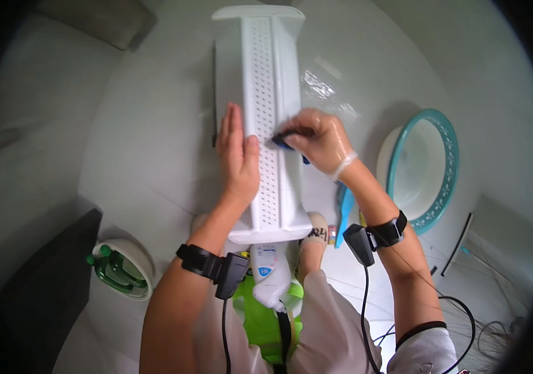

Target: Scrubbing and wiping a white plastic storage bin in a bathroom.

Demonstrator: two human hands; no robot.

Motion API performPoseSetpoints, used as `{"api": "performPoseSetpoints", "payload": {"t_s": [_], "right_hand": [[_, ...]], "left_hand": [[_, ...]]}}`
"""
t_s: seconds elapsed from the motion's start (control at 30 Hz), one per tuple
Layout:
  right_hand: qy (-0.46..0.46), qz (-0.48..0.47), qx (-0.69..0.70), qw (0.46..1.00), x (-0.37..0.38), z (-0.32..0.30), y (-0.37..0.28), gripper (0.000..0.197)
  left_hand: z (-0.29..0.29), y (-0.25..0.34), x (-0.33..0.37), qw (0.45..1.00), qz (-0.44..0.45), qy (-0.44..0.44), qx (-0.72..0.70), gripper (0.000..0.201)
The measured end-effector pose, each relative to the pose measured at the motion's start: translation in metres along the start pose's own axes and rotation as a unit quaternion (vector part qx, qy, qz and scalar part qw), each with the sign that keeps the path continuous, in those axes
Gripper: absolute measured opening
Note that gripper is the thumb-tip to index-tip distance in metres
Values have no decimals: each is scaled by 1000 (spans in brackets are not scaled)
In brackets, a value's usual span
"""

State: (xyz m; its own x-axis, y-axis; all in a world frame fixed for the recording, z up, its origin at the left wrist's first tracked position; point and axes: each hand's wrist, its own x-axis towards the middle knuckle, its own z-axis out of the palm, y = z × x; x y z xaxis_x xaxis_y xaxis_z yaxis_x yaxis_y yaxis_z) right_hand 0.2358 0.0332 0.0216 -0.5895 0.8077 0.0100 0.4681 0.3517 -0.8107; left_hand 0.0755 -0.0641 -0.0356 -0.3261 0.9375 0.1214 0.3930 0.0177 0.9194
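Observation:
A long white plastic piece (290, 75), with a strip of small holes down its middle and flared ends, stands lengthwise in front of me. My left hand (239, 153) lies along its left side, fingers stretched out and pointing away from me. My right hand (322, 138) is closed round a dark blue thing (284, 138) and presses it to the strip's right edge. Fingers hide most of that thing, so its kind is unclear. The right hand looks shiny, with a whitish band at its wrist.
A white basin (397, 181) with a teal rim stands at right, near a light-blue tool (345, 215). A white bottle (271, 277) sits between my legs over something bright green (251, 311). At left is a white tub (146, 268) holding green items. Cables hang from both forearm straps.

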Motion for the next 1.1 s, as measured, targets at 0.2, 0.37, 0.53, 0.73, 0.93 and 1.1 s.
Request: {"api": "performPoseSetpoints", "payload": {"t_s": [0.2, 0.37, 0.53, 0.73, 0.93, 1.1], "right_hand": [[131, 269, 42, 953, -155, -9, 83, 34], [50, 389, -224, 892, -263, 27, 114, 63], [42, 438, -195, 876, -287, 52, 133, 90], [124, 238, -66, 961, -238, -3, 50, 54], [-167, 31, -145, 975, -173, -32, -67, 63], [-205, 78, -218, 951, -165, 0, -89, 64]], "left_hand": [[0, 5, 2, 1000, -18, -1, 0, 57], [-3, -1, 2, 1000, -14, -6, -9, 57], [0, 5, 1, 1000, -24, -10, -15, 55], [0, 1, 1, 1000, -8, -2, -2, 54], [-4, -3, -1, 1000, 0, 12, 9, 54], [-3, -5, 2, 1000, 5, 11, -21, 52]]}}
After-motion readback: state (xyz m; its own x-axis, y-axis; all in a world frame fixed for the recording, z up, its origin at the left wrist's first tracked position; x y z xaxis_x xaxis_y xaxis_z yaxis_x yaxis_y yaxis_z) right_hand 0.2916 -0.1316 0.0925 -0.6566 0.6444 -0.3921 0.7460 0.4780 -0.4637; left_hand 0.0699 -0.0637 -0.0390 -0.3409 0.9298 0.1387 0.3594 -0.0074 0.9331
